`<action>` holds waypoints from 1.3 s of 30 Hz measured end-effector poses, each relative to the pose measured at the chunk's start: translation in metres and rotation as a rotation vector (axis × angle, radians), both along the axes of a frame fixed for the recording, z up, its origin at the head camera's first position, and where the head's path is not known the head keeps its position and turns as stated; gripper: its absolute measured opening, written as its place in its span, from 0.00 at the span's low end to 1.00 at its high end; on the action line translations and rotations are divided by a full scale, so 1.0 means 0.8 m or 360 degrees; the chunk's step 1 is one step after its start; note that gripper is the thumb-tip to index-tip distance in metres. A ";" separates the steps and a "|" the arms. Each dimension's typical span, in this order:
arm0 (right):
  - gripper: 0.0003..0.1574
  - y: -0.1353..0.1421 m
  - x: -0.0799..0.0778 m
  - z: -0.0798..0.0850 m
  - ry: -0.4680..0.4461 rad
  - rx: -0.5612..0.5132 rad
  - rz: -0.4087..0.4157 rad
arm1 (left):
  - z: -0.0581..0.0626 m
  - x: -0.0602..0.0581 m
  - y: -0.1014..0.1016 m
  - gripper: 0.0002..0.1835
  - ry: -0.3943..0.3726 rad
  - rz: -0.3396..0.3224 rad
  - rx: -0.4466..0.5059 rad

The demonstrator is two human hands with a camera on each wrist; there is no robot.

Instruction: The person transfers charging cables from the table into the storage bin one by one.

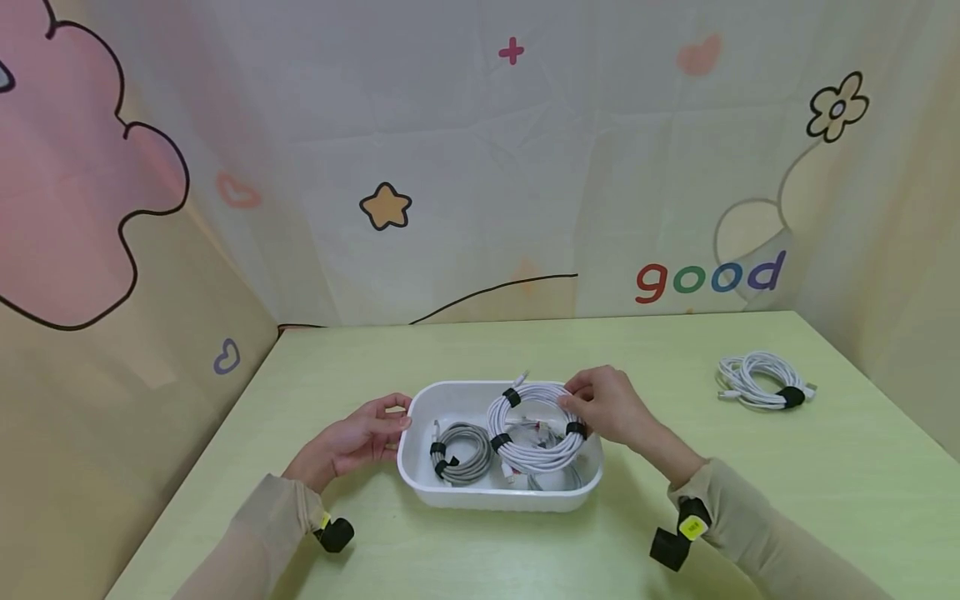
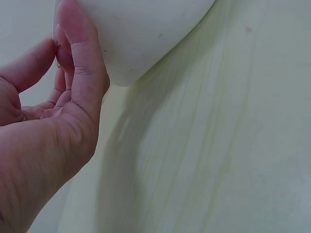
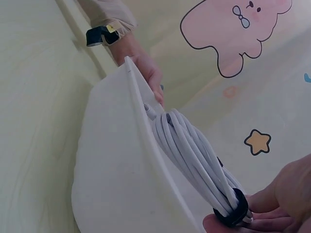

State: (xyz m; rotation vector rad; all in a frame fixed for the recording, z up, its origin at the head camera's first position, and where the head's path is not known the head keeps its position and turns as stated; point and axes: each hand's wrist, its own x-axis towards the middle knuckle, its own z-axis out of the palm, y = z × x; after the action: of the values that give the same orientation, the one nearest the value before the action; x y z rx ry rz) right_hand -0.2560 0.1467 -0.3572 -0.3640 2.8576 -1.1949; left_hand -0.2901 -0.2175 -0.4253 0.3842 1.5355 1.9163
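Note:
My right hand (image 1: pixel 606 406) pinches a coil of white cable (image 1: pixel 501 446) by its right side, beside a black strap. Several black straps bind this coil, which tilts over the right half of a white plastic bin (image 1: pixel 495 501). At the bin's left end, my left hand (image 1: pixel 367 433) grips the rim with thumb and fingers. A smaller grey cable coil (image 1: pixel 489 454) lies inside on the left. Under the white coil, more thin cable shows in part. From the right wrist, the white coil (image 3: pixel 187 155) appears just past the rim, between thumb and fingers.
Another white cable coil (image 1: pixel 757 402) with a black strap lies on the light green table (image 1: pixel 750 500) at the far right. Behind the table hangs a printed cloth (image 1: pixel 465 150).

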 end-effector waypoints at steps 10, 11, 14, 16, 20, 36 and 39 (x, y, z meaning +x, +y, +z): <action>0.16 -0.005 0.004 -0.003 0.0173 0.0142 0.0039 | 0.001 0.003 0.000 0.09 -0.0014 0.0005 0.0024; 0.16 -0.003 0.004 -0.003 0.0250 0.0165 0.0029 | 0.001 0.003 0.000 0.09 -0.0014 0.0003 0.0026; 0.16 0.009 0.004 0.001 0.0471 0.0186 -0.0039 | 0.001 0.003 0.000 0.09 -0.0014 -0.0005 0.0027; 0.15 0.021 0.001 0.003 0.0574 0.0167 -0.0107 | 0.001 0.003 -0.001 0.09 -0.0012 -0.0007 0.0024; 0.19 0.057 -0.007 0.006 0.0663 0.0172 -0.0267 | 0.000 0.004 -0.001 0.09 -0.0005 0.0000 0.0011; 0.39 0.238 -0.030 -0.019 0.0624 0.0450 -0.0834 | 0.003 0.003 -0.002 0.08 -0.0014 -0.0017 0.0010; 0.43 0.266 -0.032 -0.024 0.0407 0.0574 -0.0882 | 0.005 0.003 -0.001 0.08 -0.0021 -0.0015 0.0005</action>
State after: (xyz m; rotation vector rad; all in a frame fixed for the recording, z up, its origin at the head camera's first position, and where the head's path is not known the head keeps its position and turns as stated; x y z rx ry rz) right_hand -0.2816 0.3598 -0.3767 0.3334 3.4385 -0.6660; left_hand -0.2880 -0.2183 -0.4216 0.3788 1.5195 1.9109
